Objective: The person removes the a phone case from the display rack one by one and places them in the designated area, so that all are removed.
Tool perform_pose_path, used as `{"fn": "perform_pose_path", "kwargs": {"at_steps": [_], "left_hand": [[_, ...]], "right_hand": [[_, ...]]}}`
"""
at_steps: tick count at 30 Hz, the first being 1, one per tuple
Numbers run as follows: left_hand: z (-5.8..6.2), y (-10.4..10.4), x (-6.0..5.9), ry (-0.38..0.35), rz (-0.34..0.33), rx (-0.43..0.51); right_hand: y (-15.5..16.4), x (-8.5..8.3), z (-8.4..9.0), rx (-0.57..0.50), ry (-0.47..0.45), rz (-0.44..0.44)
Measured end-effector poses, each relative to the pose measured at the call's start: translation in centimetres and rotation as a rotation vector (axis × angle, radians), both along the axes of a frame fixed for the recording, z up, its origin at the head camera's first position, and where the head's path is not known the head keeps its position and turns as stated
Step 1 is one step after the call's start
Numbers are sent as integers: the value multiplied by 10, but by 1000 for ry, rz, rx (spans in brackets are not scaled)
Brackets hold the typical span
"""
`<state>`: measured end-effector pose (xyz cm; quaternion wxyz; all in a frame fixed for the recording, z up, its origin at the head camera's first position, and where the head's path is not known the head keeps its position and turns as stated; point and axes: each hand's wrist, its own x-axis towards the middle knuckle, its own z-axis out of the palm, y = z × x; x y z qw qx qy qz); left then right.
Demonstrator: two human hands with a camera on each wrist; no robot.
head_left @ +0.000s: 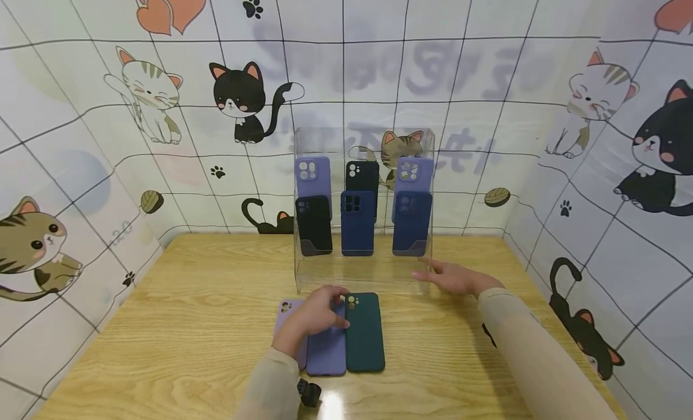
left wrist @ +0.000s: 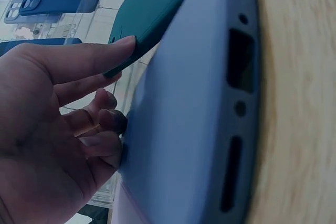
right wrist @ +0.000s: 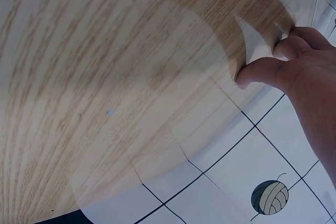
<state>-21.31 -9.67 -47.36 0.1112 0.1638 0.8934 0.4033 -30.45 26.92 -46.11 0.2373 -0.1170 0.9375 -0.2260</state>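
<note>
A clear acrylic display stand (head_left: 352,281) holds several phone cases in two rows, among them a dark blue case (head_left: 357,224) and a black case (head_left: 315,226). Before it on the table lie a green phone case (head_left: 365,333), a purple case (head_left: 326,351) and a lilac case (head_left: 287,311). My left hand (head_left: 316,311) reaches over the purple case and pinches the top corner of the green one (left wrist: 152,14) between thumb and index finger; its other fingers curl beside the purple case (left wrist: 178,108). My right hand (head_left: 455,277) grips the stand's lower right side, fingertips partly hidden.
The wooden table (head_left: 189,324) meets a tiled wall covering (head_left: 341,65) printed with cats. A small black object (head_left: 310,393) sits at my left sleeve.
</note>
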Motion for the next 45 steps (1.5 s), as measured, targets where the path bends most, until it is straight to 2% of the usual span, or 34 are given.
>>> {"fn": "perform_pose_path", "kwargs": {"at_steps": [4, 11, 17, 21, 25, 30, 33, 38, 45], "left_hand": [[-3, 0, -4, -4, 4, -53], [0, 4, -6, -51, 3, -161], [2, 7, -8, -65, -5, -192], [2, 5, -8, -69, -5, -169], [2, 2, -8, -75, -5, -101], [9, 2, -9, -94, -25, 4], [14, 4, -11, -87, -34, 30], [24, 7, -20, -69, -44, 59], [42, 13, -42, 1, -49, 86]], "right_hand": [[0, 0, 0, -4, 1, -1], [1, 1, -2, -17, 5, -2], [1, 2, 1, -27, 9, 2], [1, 3, 2, -29, 10, 7], [0, 3, 3, -22, 13, 10], [1, 4, 2, -23, 20, 6], [2, 3, 1, -21, 20, 4], [2, 2, 1, -19, 17, 5], [3, 1, -1, -21, 10, -2]]}}
